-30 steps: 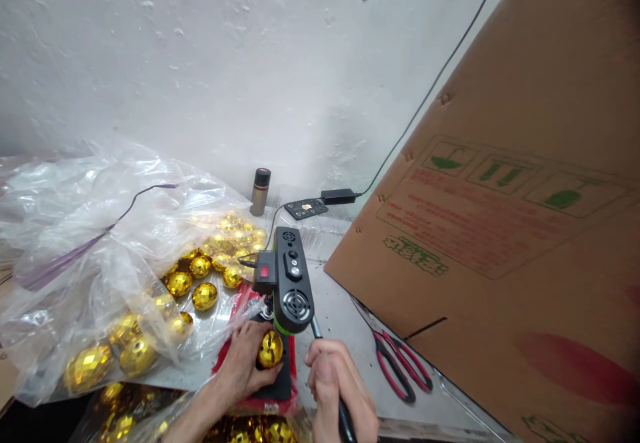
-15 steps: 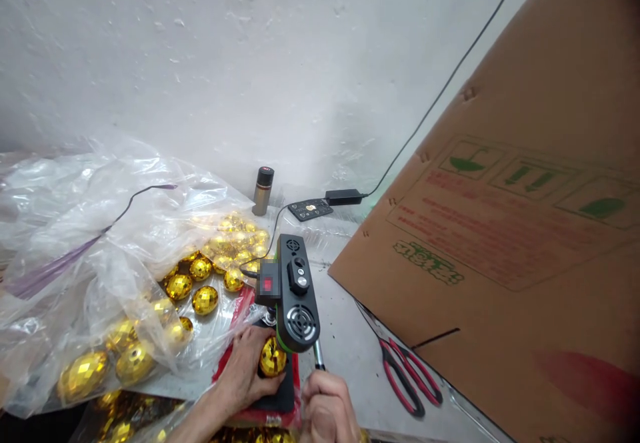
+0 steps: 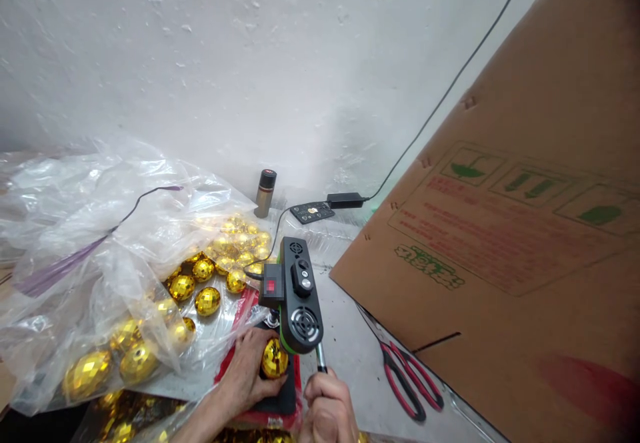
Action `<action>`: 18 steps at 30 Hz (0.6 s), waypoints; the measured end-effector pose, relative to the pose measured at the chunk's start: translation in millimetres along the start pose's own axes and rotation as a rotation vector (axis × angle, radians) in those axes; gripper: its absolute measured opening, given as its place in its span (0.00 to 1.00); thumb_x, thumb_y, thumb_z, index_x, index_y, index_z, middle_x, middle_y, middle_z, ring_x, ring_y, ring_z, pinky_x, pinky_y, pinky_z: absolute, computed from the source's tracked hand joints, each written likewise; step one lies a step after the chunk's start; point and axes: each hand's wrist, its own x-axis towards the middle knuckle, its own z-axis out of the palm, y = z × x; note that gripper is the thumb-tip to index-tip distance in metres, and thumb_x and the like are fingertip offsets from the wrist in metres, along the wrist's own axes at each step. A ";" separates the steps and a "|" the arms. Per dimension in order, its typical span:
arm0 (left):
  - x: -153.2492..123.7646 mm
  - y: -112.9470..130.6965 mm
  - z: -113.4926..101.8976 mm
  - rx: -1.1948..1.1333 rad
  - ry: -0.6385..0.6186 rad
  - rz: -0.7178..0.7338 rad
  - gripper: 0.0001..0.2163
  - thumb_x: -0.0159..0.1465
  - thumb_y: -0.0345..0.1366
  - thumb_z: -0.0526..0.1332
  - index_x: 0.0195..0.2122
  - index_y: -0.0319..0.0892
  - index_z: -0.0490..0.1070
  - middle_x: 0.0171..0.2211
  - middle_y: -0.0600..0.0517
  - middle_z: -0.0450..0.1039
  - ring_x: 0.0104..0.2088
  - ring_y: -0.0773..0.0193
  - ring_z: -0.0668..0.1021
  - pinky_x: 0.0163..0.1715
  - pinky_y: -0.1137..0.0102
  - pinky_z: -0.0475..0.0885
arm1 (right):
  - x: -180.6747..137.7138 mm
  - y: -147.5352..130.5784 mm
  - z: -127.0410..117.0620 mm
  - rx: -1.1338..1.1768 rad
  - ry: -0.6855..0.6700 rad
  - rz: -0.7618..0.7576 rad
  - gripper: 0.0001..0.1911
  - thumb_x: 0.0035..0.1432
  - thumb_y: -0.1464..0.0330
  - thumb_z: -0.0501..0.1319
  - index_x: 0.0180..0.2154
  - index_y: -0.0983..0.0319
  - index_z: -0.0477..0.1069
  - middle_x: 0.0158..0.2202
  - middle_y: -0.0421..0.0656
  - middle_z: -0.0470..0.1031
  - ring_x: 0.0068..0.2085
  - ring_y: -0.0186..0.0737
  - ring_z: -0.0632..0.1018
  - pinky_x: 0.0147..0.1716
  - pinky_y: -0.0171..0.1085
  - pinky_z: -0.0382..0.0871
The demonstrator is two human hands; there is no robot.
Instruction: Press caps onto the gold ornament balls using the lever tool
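My left hand [image 3: 246, 374] is closed round a gold mirror-faceted ball [image 3: 275, 359], fingers and thumb on its sides. The ball sits over the black base [image 3: 283, 396] of a small bench machine, under its upper body. That black upper body [image 3: 301, 296] carries round grilles and a small box with a red switch [image 3: 271, 286]. My right hand [image 3: 327, 406] is wrapped round the grip of the machine's metal lever [image 3: 321, 358]. The machine's body hides the top of the ball and whatever touches it there.
Several gold balls [image 3: 207, 302] lie left under a clear plastic bag [image 3: 65, 216]. Red-and-black scissors [image 3: 411, 380] lie at right beside a large cardboard box [image 3: 480, 256]. A spray can [image 3: 265, 193], a black remote-like panel [image 3: 312, 212] and a corded adapter [image 3: 345, 200] stand near the wall.
The whole view has shifted slightly, so everything sits a little further right and lower. Both hands keep their places on the ball and lever.
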 end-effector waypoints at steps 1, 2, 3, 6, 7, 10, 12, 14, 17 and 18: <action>0.1 0.1 -0.1 0.000 -0.005 -0.002 0.20 0.54 0.35 0.72 0.49 0.44 0.74 0.47 0.44 0.79 0.49 0.42 0.78 0.54 0.49 0.72 | -0.1 -2.4 2.5 0.001 0.019 0.012 0.22 0.80 0.70 0.47 0.28 0.59 0.60 0.30 0.34 0.66 0.30 0.30 0.68 0.52 0.36 0.75; 0.3 0.2 -0.2 0.001 -0.010 -0.004 0.20 0.54 0.35 0.72 0.49 0.44 0.74 0.47 0.43 0.79 0.49 0.42 0.78 0.54 0.48 0.71 | -0.5 -4.0 4.4 0.002 0.032 0.022 0.22 0.80 0.70 0.47 0.28 0.59 0.59 0.30 0.34 0.66 0.30 0.30 0.68 0.52 0.36 0.75; 0.5 0.2 -0.4 0.002 -0.014 -0.006 0.20 0.54 0.35 0.71 0.49 0.44 0.74 0.47 0.43 0.79 0.49 0.41 0.78 0.54 0.48 0.71 | -1.1 -4.7 5.3 0.004 0.039 0.027 0.22 0.80 0.70 0.46 0.28 0.59 0.59 0.30 0.34 0.65 0.30 0.30 0.68 0.52 0.36 0.75; 0.9 0.5 -1.2 0.002 -0.026 -0.011 0.20 0.55 0.36 0.71 0.49 0.43 0.74 0.47 0.42 0.78 0.50 0.40 0.78 0.54 0.47 0.71 | -3.9 -0.5 2.0 -0.005 0.024 0.016 0.22 0.79 0.71 0.47 0.28 0.58 0.60 0.29 0.34 0.67 0.30 0.31 0.70 0.53 0.38 0.75; 1.0 0.6 -1.5 0.000 -0.028 -0.011 0.20 0.55 0.36 0.71 0.49 0.42 0.74 0.47 0.42 0.78 0.50 0.40 0.78 0.54 0.47 0.71 | -4.9 2.2 -0.6 -0.010 0.005 0.003 0.21 0.78 0.71 0.48 0.28 0.58 0.61 0.29 0.35 0.68 0.30 0.31 0.71 0.52 0.38 0.76; 0.8 0.4 -1.4 -0.004 -0.022 -0.005 0.20 0.55 0.36 0.71 0.49 0.42 0.74 0.47 0.42 0.78 0.49 0.41 0.77 0.54 0.47 0.71 | -6.7 8.7 -8.2 -0.021 -0.067 -0.028 0.20 0.77 0.72 0.49 0.28 0.58 0.63 0.29 0.35 0.71 0.29 0.33 0.73 0.50 0.40 0.77; 0.7 -0.6 -0.7 -0.003 -0.011 -0.002 0.20 0.55 0.36 0.71 0.49 0.43 0.74 0.47 0.42 0.78 0.49 0.41 0.78 0.54 0.47 0.71 | -6.4 8.8 -9.5 -0.024 -0.074 -0.021 0.20 0.77 0.73 0.49 0.29 0.58 0.63 0.29 0.35 0.71 0.30 0.33 0.73 0.51 0.39 0.76; 0.7 -2.1 0.4 0.001 -0.005 0.002 0.21 0.54 0.36 0.71 0.49 0.43 0.74 0.46 0.43 0.78 0.49 0.41 0.78 0.54 0.47 0.71 | -4.8 4.9 -7.0 -0.014 -0.050 -0.004 0.21 0.77 0.73 0.47 0.29 0.58 0.62 0.30 0.34 0.69 0.30 0.32 0.72 0.54 0.38 0.75; 0.7 -3.9 1.1 0.008 -0.005 0.008 0.21 0.55 0.36 0.71 0.50 0.43 0.74 0.47 0.43 0.78 0.49 0.42 0.78 0.54 0.47 0.71 | -2.5 -3.3 -0.3 0.005 -0.014 0.022 0.21 0.78 0.72 0.46 0.29 0.58 0.61 0.30 0.34 0.67 0.31 0.32 0.70 0.57 0.37 0.72; 0.7 -4.0 0.9 0.008 -0.006 0.009 0.21 0.55 0.36 0.71 0.50 0.43 0.74 0.47 0.43 0.78 0.49 0.42 0.78 0.54 0.47 0.71 | -2.3 -5.0 1.3 0.014 -0.004 0.029 0.21 0.79 0.72 0.46 0.29 0.58 0.61 0.31 0.34 0.66 0.32 0.32 0.69 0.57 0.37 0.72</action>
